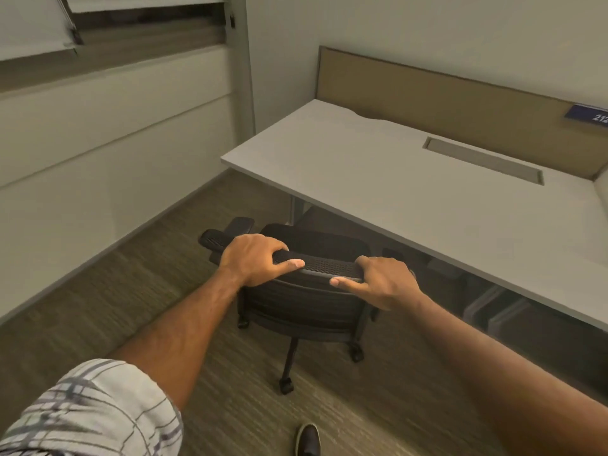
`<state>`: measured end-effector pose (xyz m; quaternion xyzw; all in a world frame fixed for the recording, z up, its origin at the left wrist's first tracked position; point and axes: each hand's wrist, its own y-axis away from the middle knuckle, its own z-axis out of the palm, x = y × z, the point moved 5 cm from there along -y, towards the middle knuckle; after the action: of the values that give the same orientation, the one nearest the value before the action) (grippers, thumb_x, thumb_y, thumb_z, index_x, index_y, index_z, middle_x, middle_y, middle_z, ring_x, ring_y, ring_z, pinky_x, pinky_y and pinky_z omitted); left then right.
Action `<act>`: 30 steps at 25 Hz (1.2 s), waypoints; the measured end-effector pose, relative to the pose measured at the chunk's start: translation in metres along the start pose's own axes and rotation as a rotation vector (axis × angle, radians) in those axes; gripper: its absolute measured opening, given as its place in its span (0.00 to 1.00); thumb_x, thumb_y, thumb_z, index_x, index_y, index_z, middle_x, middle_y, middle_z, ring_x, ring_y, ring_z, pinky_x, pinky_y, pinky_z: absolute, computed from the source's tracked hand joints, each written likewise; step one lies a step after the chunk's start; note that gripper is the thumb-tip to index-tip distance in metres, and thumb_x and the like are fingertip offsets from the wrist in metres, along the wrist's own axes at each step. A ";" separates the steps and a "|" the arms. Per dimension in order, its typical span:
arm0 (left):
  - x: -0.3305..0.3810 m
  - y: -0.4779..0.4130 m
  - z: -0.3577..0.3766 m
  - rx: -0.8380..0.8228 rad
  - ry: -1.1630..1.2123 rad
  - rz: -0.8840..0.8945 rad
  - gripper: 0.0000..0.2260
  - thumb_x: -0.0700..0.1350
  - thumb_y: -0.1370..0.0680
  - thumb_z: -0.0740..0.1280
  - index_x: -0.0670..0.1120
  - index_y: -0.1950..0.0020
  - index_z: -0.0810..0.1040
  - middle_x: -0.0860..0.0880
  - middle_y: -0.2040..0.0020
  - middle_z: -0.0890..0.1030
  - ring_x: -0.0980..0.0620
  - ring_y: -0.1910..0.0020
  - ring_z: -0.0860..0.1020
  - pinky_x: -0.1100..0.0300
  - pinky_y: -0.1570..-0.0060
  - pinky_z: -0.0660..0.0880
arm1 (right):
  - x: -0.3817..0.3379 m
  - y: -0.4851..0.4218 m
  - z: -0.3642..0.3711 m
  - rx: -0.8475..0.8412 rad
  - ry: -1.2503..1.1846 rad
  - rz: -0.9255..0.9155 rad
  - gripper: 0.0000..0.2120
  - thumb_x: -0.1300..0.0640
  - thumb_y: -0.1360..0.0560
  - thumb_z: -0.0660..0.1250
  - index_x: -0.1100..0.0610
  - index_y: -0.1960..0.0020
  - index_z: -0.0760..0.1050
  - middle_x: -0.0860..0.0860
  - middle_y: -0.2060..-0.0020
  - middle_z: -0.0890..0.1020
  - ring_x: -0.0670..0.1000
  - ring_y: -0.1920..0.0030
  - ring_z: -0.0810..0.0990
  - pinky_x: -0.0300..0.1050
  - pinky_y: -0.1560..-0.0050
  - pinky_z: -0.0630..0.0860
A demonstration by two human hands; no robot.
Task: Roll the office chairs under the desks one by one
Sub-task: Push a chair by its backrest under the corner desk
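head view: rolling-in step, office chair (306, 291) held at a desk (378, 179).
left hand (253, 261) and right hand (385, 281), each grip curled over its top edge; chair sits at the desk's front edge, not fully under. next likely needs a straight push forward.

Black office chair (306, 291), fine dotted mesh along its backrest top; plain pale grey bench (378, 172); tan partition panel (444, 97); navy label (587, 114), white numerals; grey-brown streaked carpet (164, 284); white sleeve (98, 413), grey-and-blue plaid; black shoe (308, 439); off-white wall (427, 28).
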<state>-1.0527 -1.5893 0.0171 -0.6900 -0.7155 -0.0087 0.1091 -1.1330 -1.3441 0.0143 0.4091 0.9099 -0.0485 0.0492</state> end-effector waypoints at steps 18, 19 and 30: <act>-0.157 -0.114 -0.015 -0.070 -0.037 0.114 0.38 0.76 0.27 0.44 0.55 0.43 0.85 0.56 0.49 0.86 0.55 0.51 0.81 0.52 0.45 0.74 | -0.081 -0.144 0.019 0.061 -0.002 0.145 0.41 0.14 0.37 0.33 0.49 0.65 0.63 0.47 0.70 0.74 0.47 0.69 0.73 0.47 0.66 0.73; -0.162 -0.116 -0.015 -0.085 -0.037 0.127 0.38 0.76 0.27 0.44 0.55 0.42 0.84 0.56 0.48 0.86 0.55 0.50 0.81 0.52 0.44 0.74 | -0.085 -0.147 0.020 0.064 -0.010 0.168 0.41 0.14 0.38 0.32 0.48 0.65 0.63 0.47 0.70 0.75 0.48 0.69 0.74 0.47 0.64 0.75; -0.194 -0.130 -0.023 -0.232 0.018 0.257 0.29 0.69 0.19 0.51 0.53 0.36 0.81 0.53 0.41 0.84 0.52 0.44 0.81 0.47 0.36 0.73 | -0.117 -0.154 0.029 0.124 0.023 0.410 0.38 0.16 0.32 0.40 0.48 0.64 0.66 0.45 0.67 0.75 0.47 0.67 0.73 0.50 0.57 0.73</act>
<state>-1.1733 -1.7909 0.0252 -0.7836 -0.6147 -0.0831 0.0354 -1.1702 -1.5362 0.0079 0.5886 0.8032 -0.0886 0.0224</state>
